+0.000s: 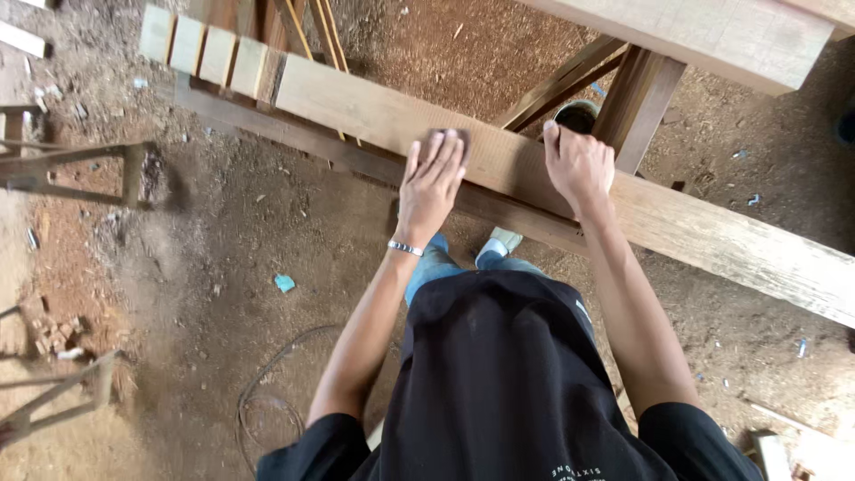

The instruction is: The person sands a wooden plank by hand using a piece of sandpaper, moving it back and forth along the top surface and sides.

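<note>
A long pale wooden beam (712,236) runs from upper left to lower right in front of me. My left hand (431,183) lies flat on its top face, pressing a small dark sheet of sandpaper (451,135) under the fingertips. My right hand (579,165) rests on the beam a little to the right, fingers curled over its far edge. A thin bracelet is on my left wrist.
Several short pale wood blocks (203,49) sit at the beam's left end. A wooden trestle (634,89) and another thick beam (712,31) stand behind. The dirt floor holds a wire loop (267,401), wooden frames (80,169) at left and small scraps.
</note>
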